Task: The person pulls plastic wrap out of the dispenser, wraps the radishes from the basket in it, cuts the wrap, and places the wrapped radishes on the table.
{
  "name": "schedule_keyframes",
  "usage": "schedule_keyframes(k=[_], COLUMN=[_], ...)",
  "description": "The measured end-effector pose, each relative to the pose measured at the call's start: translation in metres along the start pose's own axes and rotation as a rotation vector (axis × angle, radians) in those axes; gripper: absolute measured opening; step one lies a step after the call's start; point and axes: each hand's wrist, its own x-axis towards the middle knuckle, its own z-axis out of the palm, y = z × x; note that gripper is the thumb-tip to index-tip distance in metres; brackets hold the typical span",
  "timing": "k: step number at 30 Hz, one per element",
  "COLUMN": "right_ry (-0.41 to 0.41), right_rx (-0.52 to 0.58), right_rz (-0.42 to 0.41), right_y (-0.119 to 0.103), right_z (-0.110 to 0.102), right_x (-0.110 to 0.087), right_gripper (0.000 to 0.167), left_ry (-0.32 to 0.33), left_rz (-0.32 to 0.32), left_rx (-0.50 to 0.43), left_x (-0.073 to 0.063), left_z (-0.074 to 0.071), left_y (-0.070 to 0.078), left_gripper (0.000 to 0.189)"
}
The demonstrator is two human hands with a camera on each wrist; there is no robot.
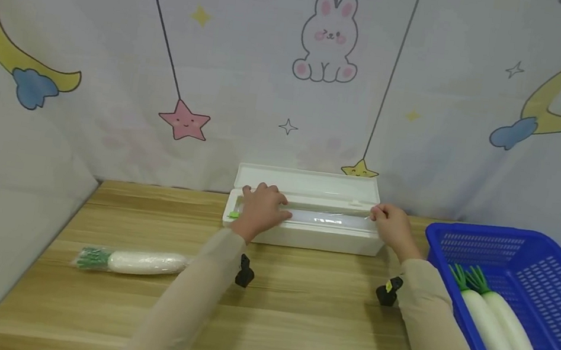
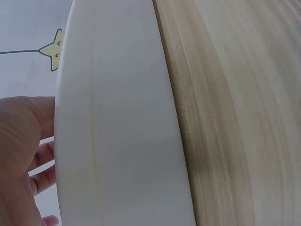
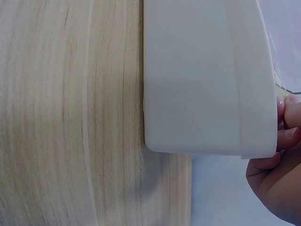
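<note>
A white cling film box [image 1: 320, 238] stands against the back wall with its lid [image 1: 306, 183] raised. Inside lies a roll of clear film [image 1: 328, 220]. My left hand [image 1: 263, 208] is over the box's left part, thumb and fingers spread apart above the roll. At the right end, my right hand [image 1: 393, 227] pinches the edge of the plastic film between thumb and curled fingers. In the left wrist view the box front [image 2: 127, 113] hides some of the left fingers [image 2: 44, 155]. The right fingers [image 3: 289, 136] show beside the box's end in the right wrist view.
A film-wrapped white radish [image 1: 144, 262] with green stems lies on the wooden table [image 1: 312, 329] at left. On the right, a blue plastic basket [image 1: 488, 231] holds two bare white radishes [image 1: 497, 334]. A green slider [image 1: 234, 214] sits at the box's left end.
</note>
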Motion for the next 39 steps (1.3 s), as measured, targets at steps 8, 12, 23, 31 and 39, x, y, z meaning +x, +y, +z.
schedule_keyframes(k=[8,12,23,31,39], right_ry=[0.01,-0.001,-0.145,-0.14,-0.125], right_rx=[0.026,0.033,0.036,0.003,-0.006], right_rz=[-0.026,-0.043,-0.117,-0.129,-0.133], right_y=[0.004,0.007,0.015,0.015,0.01], right_z=[-0.001,-0.003,-0.016,-0.014,-0.01], right_x=[-0.002,-0.004,-0.009,-0.008,-0.007], right_gripper=[0.03,0.032,0.034,0.031,0.027], left_ry=[0.018,0.01,-0.061,-0.021,-0.009], left_rz=[0.028,0.031,-0.001,-0.036,-0.001], left_rx=[0.021,0.005,-0.14,-0.108,-0.071], left_x=[-0.007,-0.011,-0.012,-0.011,-0.013], left_z=[0.0,-0.003,-0.01,-0.009,-0.009], left_y=[-0.024,-0.034,-0.042,-0.044,-0.043], left_gripper=[0.024,0.023,0.02,0.016,0.021])
